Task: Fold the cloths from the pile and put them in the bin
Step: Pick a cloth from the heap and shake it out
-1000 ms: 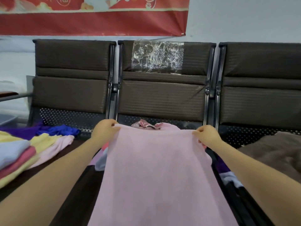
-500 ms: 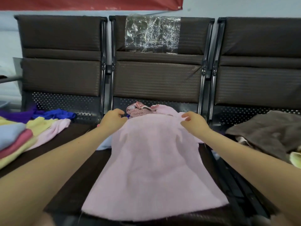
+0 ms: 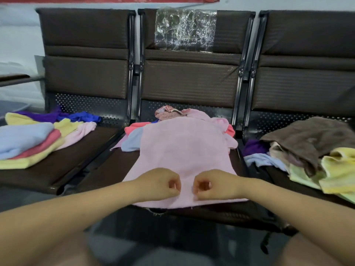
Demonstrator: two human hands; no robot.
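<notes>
A pale pink cloth [image 3: 182,150] lies spread flat on the middle seat, its far end draped over the pile of mixed cloths [image 3: 172,114]. My left hand [image 3: 160,184] and my right hand [image 3: 210,184] sit side by side on the cloth's near part, just inside its front edge. Both have their fingers curled into loose fists with knuckles almost touching. The cloth between and around them lies smooth, and no pinched fold shows.
Folded cloths [image 3: 28,143] in blue, pink and yellow are stacked on the left seat. A brown towel [image 3: 311,139] and yellow cloths [image 3: 338,173] are heaped on the right seat. Brown chair backs [image 3: 190,77] stand behind.
Both hands let go of the cloth's far corners and drew back to its near edge, coming together at the middle. The cloth now lies flat on the seat.
</notes>
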